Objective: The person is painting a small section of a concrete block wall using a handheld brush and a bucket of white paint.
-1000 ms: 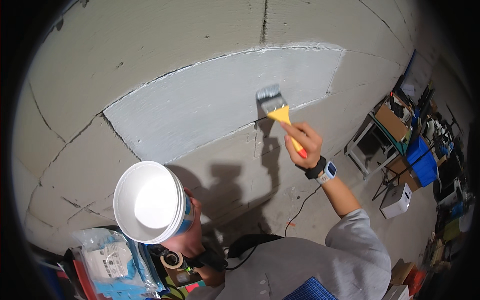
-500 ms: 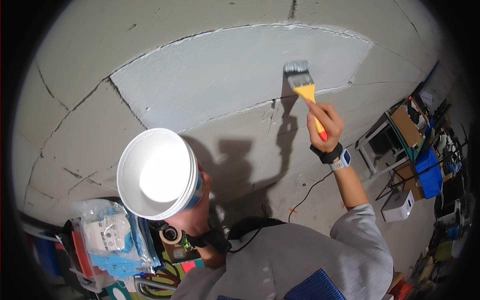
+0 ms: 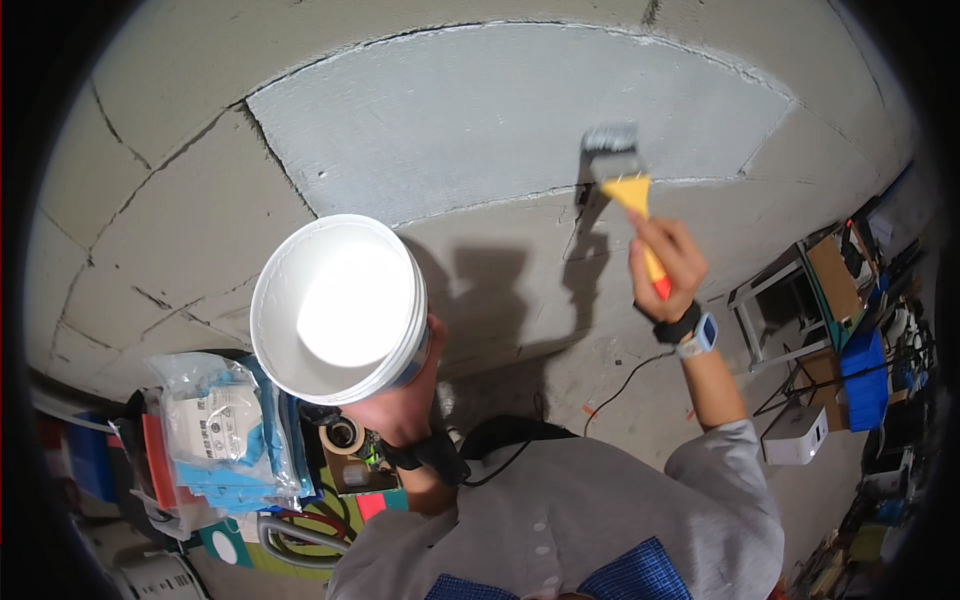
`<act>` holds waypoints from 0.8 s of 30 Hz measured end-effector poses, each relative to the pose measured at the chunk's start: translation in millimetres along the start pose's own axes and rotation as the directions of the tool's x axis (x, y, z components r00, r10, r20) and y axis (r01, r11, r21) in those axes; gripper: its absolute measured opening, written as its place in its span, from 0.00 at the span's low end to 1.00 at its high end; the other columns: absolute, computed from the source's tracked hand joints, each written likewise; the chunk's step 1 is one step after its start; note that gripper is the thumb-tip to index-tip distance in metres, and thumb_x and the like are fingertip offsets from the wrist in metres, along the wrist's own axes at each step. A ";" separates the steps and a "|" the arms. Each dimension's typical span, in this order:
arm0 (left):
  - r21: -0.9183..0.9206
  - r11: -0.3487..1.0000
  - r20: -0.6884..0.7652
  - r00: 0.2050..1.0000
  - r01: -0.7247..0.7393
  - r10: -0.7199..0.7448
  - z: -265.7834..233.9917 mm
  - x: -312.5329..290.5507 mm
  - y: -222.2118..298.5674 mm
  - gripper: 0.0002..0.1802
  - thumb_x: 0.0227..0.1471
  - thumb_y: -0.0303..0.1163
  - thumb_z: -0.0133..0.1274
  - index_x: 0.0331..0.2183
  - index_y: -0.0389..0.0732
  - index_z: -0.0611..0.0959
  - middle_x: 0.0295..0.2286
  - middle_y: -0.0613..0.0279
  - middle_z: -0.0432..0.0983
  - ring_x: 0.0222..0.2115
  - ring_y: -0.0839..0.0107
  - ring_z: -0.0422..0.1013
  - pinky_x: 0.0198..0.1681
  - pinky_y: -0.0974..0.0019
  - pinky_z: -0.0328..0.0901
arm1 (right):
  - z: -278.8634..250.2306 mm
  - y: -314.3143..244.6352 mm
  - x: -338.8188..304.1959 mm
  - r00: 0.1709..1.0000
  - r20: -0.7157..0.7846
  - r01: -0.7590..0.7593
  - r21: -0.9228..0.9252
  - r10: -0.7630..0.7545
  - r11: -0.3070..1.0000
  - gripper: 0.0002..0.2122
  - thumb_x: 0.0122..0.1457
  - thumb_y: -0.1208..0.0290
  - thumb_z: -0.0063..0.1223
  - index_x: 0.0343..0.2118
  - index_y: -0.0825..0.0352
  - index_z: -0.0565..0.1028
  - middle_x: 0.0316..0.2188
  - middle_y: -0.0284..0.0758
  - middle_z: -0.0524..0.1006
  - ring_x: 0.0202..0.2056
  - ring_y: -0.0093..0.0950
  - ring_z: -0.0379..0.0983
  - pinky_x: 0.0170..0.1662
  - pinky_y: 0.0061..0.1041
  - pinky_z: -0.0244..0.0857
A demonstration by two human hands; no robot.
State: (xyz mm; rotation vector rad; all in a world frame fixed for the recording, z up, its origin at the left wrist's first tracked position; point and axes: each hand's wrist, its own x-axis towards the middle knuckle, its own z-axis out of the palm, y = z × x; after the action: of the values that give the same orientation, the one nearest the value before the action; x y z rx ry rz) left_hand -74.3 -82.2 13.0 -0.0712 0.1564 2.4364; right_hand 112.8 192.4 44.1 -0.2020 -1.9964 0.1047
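A white plastic bucket point(image 3: 400, 310) with white paint in it is gripped from beneath and behind by my left hand point(image 3: 405, 400). The bucket tilts so its mouth faces me. My right hand point(image 3: 672, 262) is closed round the yellow handle of a paintbrush point(image 3: 627, 190), whose red end shows below the fingers. White paint coats the bristles, which are at the wall block point(image 3: 480, 110) covered in pale paint, close to its lower edge. The brush head is slightly blurred, so I cannot tell whether it touches the surface.
Unpainted grey wall blocks point(image 3: 190, 220) with dark joints surround the painted one. At lower left lie plastic-wrapped blue packs point(image 3: 235, 430) and a tape roll point(image 3: 342, 434). To the right stand a metal-framed table point(image 3: 790, 300), a blue bin point(image 3: 865, 380) and a white box point(image 3: 797, 432). A black cable point(image 3: 625, 385) crosses the floor.
The paintbrush has shifted slightly down relative to the painted block, nearer its lower edge. The whole view has shifted a little. Both hands keep their holds.
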 end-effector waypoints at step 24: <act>-0.123 0.992 0.012 1.000 -0.018 0.019 -2.8 -2.8 13.6 0.47 0.49 0.61 0.53 0.63 0.45 0.64 0.57 0.48 0.60 0.60 0.48 0.54 0.58 0.45 0.55 | 10.9 -40.7 29.7 0.991 -0.033 0.126 -0.041 -0.127 0.991 0.19 0.47 0.83 0.59 0.45 0.66 0.83 0.29 0.38 0.77 0.28 0.31 0.75 0.32 0.27 0.70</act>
State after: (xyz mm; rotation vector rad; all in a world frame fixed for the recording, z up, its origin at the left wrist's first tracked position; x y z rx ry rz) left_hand -81.0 -94.7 11.8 -0.1085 0.0013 2.4626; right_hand 86.9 158.2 72.7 -0.1012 -1.9717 -0.0187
